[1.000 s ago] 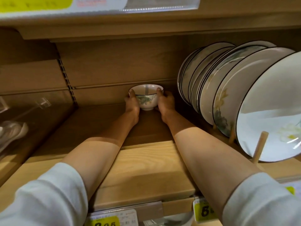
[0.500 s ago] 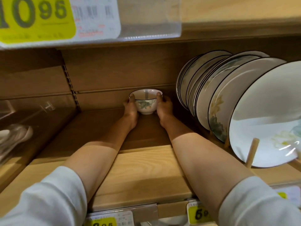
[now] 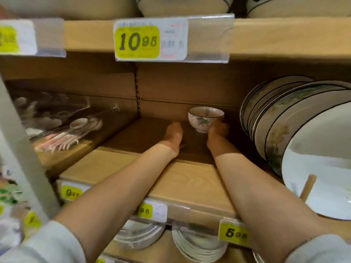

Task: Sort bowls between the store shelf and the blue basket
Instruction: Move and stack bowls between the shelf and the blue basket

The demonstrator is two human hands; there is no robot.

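Left hand [image 3: 173, 134] off bowl [image 3: 205, 118], flat and empty on shelf [image 3: 190, 179]; right hand [image 3: 218, 130] still cups single bowl.

A person is wearing light grey sleeves.
The left sleeve [image 3: 47, 243] and right sleeve [image 3: 321, 250] are ending well back from the left hand [image 3: 173, 136] and right hand [image 3: 217, 133], baring both forearms.

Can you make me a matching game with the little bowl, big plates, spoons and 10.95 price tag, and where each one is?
Things:
1 little bowl
2 big plates
3 spoons
4 10.95 price tag

Places:
A in the clear box at the left
B up high, above the bowl
C standing on edge at the right
D at the back of the shelf

Pairs: 1-D, 2-C, 3-A, 4-B
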